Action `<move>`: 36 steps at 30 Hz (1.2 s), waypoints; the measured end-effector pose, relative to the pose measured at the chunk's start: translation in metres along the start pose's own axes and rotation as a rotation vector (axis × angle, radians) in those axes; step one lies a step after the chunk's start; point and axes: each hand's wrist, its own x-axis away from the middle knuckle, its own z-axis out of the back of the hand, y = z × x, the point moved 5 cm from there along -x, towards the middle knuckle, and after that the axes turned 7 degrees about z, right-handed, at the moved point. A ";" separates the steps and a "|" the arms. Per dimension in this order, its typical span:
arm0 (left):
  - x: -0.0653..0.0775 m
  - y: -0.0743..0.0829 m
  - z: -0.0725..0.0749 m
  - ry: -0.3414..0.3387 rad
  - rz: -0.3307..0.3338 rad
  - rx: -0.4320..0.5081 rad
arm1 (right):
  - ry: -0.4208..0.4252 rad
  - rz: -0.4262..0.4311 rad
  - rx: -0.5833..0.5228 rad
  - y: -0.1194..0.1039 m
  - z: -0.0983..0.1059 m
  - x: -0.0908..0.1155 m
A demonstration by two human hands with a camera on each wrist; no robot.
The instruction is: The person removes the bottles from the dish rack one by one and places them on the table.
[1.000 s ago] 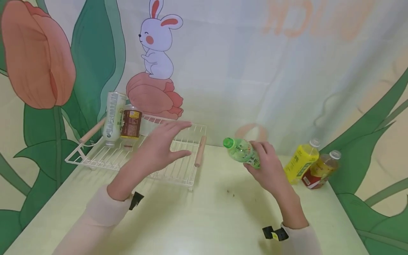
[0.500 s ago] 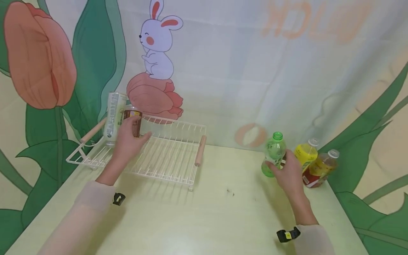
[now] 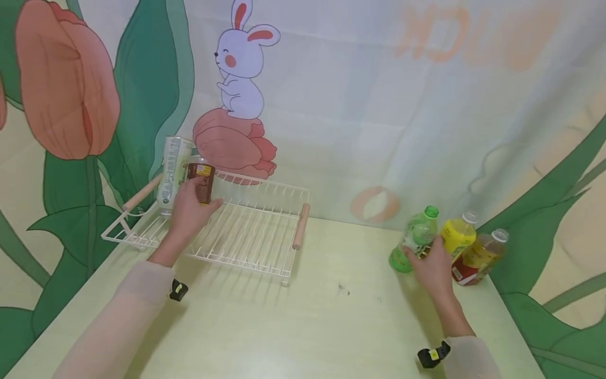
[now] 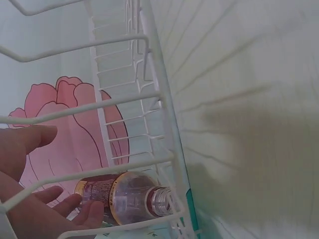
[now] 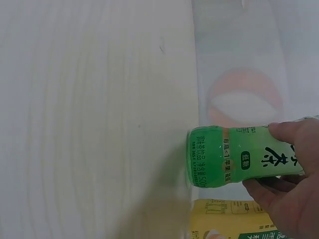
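Note:
On the right, my right hand (image 3: pixel 433 268) grips a green-labelled drink bottle (image 3: pixel 420 229), thumb on one side and fingers on the other. It leans with its green cap up and to the right; whether its base touches the table is unclear. On the left, my left hand (image 3: pixel 189 208) is spread at a brown-labelled bottle (image 3: pixel 204 192) standing neck-down in the white wire rack (image 3: pixel 255 231). In the left wrist view, its fingers (image 4: pixel 70 204) lie at the label of the brown-labelled bottle (image 4: pixel 132 196), while the thumb is held apart.
A pale, upside-down bottle (image 3: pixel 174 166) leans in the rack's left end. Beside the green bottle stand a yellow-labelled bottle (image 3: pixel 458 234) and a red-and-yellow-labelled bottle (image 3: pixel 479 258). Wooden handles (image 3: pixel 301 226) flank the rack on the table (image 3: pixel 326 326). A printed curtain (image 3: pixel 341 105) hangs behind.
My right hand has carried the green bottle rightward and down, beside the yellow-labelled bottle. My left hand has moved left from over the rack's middle to the brown-labelled bottle.

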 end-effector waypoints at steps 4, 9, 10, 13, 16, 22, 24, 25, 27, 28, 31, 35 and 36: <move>-0.001 -0.002 -0.001 0.014 -0.004 -0.029 | 0.006 -0.011 0.003 0.006 0.000 0.002; 0.000 -0.004 -0.003 0.057 -0.023 -0.062 | 0.012 -0.004 0.009 0.009 0.002 0.003; -0.001 -0.004 -0.003 0.062 -0.025 -0.061 | 0.012 -0.003 0.013 0.009 0.003 0.003; -0.002 -0.004 -0.002 0.079 -0.010 -0.054 | 0.013 0.001 0.024 0.010 0.003 0.002; -0.003 -0.007 0.000 0.092 0.037 -0.047 | 0.015 0.010 0.026 0.011 0.001 0.002; -0.004 -0.015 -0.001 0.013 0.138 -0.073 | 0.005 0.030 0.030 0.010 -0.002 0.002; -0.005 -0.018 -0.004 -0.036 0.164 -0.095 | -0.022 0.014 0.036 0.009 -0.002 0.004; -0.005 -0.019 -0.006 -0.057 0.174 -0.105 | -0.041 0.006 0.043 0.008 -0.002 0.004; -0.006 -0.022 -0.009 -0.082 0.188 -0.124 | -0.077 -0.015 0.064 0.007 -0.003 0.006; -0.006 -0.022 -0.009 -0.085 0.193 -0.125 | -0.093 -0.022 0.068 0.006 -0.003 0.007; -0.007 -0.024 -0.010 -0.086 0.206 -0.131 | -0.121 -0.022 0.093 0.004 0.000 0.012; -0.008 -0.025 -0.010 -0.085 0.218 -0.134 | -0.123 0.004 0.102 -0.003 0.009 0.018; -0.008 -0.026 -0.009 -0.081 0.216 -0.133 | -0.121 0.012 0.104 -0.006 0.012 0.019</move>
